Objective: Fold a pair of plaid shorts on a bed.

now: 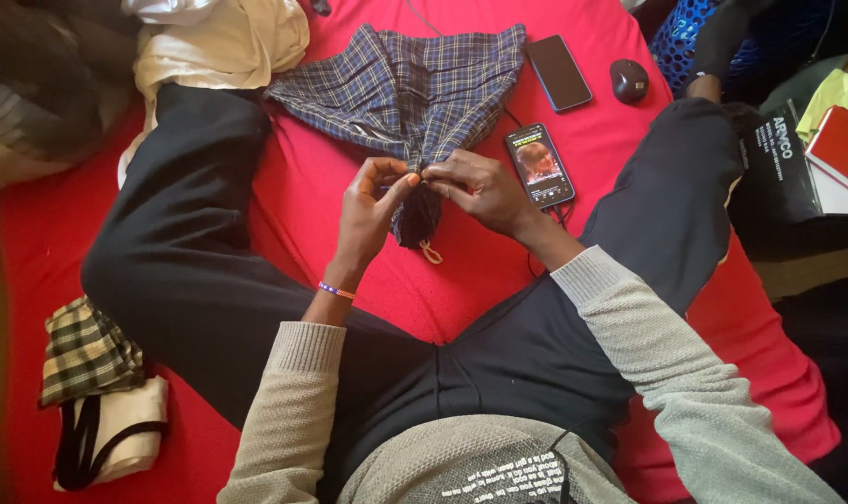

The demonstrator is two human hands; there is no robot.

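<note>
A blue plaid cloth garment (407, 89) lies spread on the red sheet (611, 149) between my legs. Its near end is gathered into a bunch. My left hand (370, 207) pinches that bunched part from the left. My right hand (478, 189) pinches it from the right, fingertips meeting the left hand's. A small tan loop of cord (430, 252) hangs from the bunch's lower tip.
A lit phone (539, 165) with a cable lies just right of my right hand; a dark phone (557, 72) and a black mouse (628, 80) lie farther back. White cloth (223, 42) is at the back left, a green plaid bundle (86, 353) at the near left, boxes (797, 159) at right.
</note>
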